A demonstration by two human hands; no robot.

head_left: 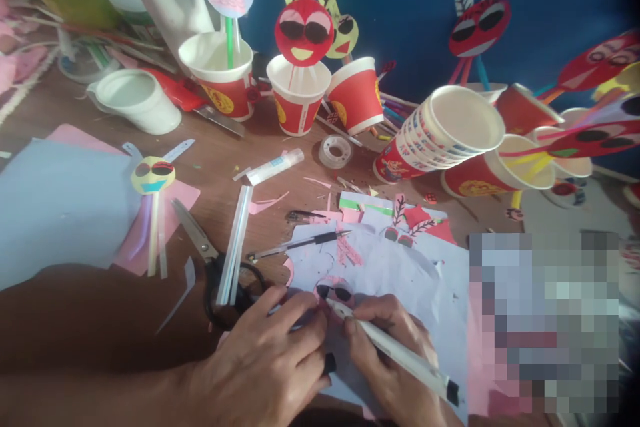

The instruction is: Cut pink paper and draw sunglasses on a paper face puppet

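A white marker (405, 353) with a black end is gripped in my right hand (393, 333), its tip touching a small pink paper face (337, 290) with black eyes. Fingers curled, my left hand (280, 353) holds the face down from the left; the face's lower part is hidden. A small black piece (329, 365) shows by my left fingers, perhaps a cap. Both hands rest over a creased pale blue sheet (415, 287). A thin black pen (305, 243) lies above my left hand, and black-handled scissors (205, 247) lie beyond its fingers.
Red paper cups (300, 100) with paper faces on straws line the back by a blue wall (400, 13). Nearer lie stacked cups (440, 133), a tape roll (336, 151), a glue stick (275, 167), pale strips (235, 247) and a yellow face (153, 175). The lower right is pixelated.
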